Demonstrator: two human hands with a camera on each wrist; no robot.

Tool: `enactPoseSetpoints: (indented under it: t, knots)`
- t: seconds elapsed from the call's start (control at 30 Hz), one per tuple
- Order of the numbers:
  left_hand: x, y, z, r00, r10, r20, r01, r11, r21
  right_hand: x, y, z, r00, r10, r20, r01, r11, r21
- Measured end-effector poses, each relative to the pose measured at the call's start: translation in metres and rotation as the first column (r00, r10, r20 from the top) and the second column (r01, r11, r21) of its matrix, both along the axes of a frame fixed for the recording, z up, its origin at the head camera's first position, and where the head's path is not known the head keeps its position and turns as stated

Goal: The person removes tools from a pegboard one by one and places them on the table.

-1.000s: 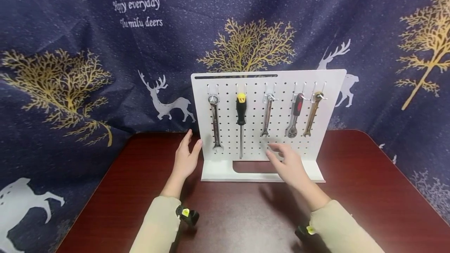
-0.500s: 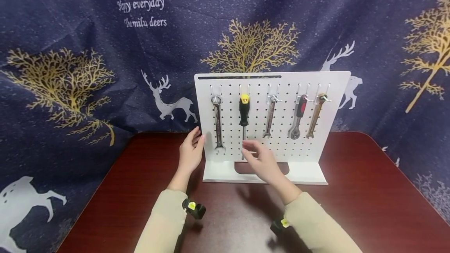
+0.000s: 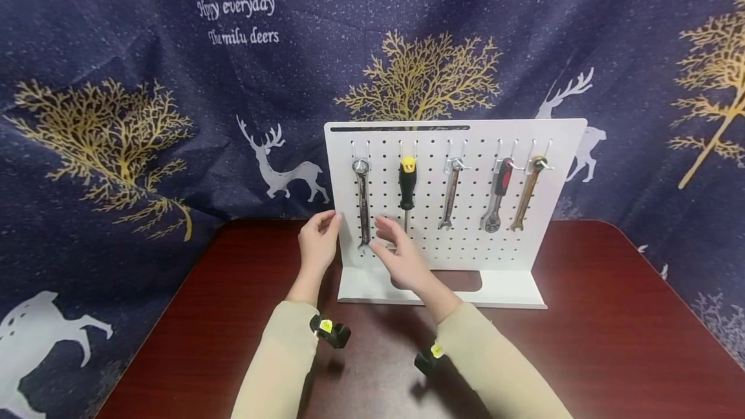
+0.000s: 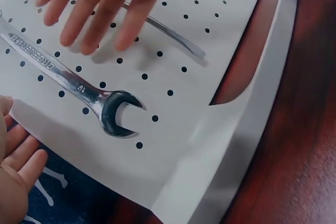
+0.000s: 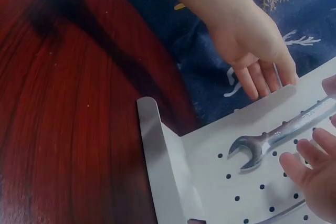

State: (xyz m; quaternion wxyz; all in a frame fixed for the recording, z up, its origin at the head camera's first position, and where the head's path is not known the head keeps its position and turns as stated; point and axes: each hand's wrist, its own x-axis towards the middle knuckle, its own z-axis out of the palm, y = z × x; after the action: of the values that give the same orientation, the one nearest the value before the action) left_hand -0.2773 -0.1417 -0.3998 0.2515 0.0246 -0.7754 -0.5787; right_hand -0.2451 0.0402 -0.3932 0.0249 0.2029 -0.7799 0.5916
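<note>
A white pegboard point(image 3: 477, 251) stands on the table with a large combination wrench point(image 3: 363, 202) hanging at its left. Beside it hangs a screwdriver point(image 3: 408, 186) with a black and yellow handle; its lower shaft is partly hidden by my right hand in the head view. My left hand point(image 3: 318, 244) pinches the board's left edge between thumb and fingers. My right hand point(image 3: 401, 260) hovers in front of the board, its fingers extended and parted close to the wrench's open end point(image 4: 119, 114). Nothing lies in its grasp; a gap shows between fingers and wrench in the left wrist view.
Further right on hooks hang a smaller wrench point(image 3: 451, 198), a ratchet point(image 3: 498, 196) with a red and black handle, and a brass-coloured wrench point(image 3: 526, 196). The board's base point(image 3: 512, 290) rests on a dark red table point(image 3: 605, 335). A blue patterned cloth point(image 3: 262, 83) hangs behind.
My right hand has moved left across the board, from below the smaller wrench to the large wrench. My left hand has closed its thumb and fingers at the board's left edge.
</note>
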Motion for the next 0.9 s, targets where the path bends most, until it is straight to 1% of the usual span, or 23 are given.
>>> enactPoseSetpoints:
  t: [0.13,0.17,0.2,0.27,0.33,0.47,0.67,0.77,0.9]
  knots:
    - [-0.006,0.001,0.004,1.000,0.009,0.020,-0.010,0.997,0.082,-0.005,-0.007,0.001,0.997,0.008,0.070,-0.008,1.000,-0.006]
    - [-0.008,0.001,0.004,1.000,0.008,0.028,-0.011,0.994,0.106,-0.009,-0.009,-0.002,0.996,0.006,0.086,-0.005,1.000,-0.009]
    - [-0.009,0.002,0.005,1.000,0.005,0.030,-0.008,0.992,0.128,-0.010,-0.011,-0.002,0.994,0.007,0.108,-0.005,1.000,-0.012]
    - [-0.012,0.001,0.005,1.000,-0.001,0.030,-0.004,0.988,0.155,-0.012,-0.016,0.000,0.989,0.016,0.145,-0.011,0.999,-0.035]
    - [-0.013,0.001,0.005,1.000,-0.004,0.031,-0.001,0.986,0.167,-0.013,-0.020,0.001,0.982,0.034,0.188,-0.023,0.998,-0.064]
    - [-0.014,0.000,0.004,0.999,-0.007,0.032,0.002,0.986,0.166,-0.013,-0.026,0.003,0.972,0.058,0.228,-0.037,0.995,-0.096]
    - [-0.016,-0.002,0.006,1.000,-0.025,0.014,0.023,0.993,0.115,-0.014,-0.032,0.003,0.978,0.039,0.207,-0.015,0.993,-0.116]
    - [-0.017,-0.003,0.008,0.999,-0.040,0.020,0.038,0.996,0.083,-0.016,-0.035,0.003,0.980,0.026,0.197,-0.005,0.994,-0.108]
    - [-0.019,-0.004,0.008,0.998,-0.060,0.027,0.059,0.997,0.052,-0.016,-0.039,0.003,0.981,0.014,0.192,0.011,0.992,-0.127]
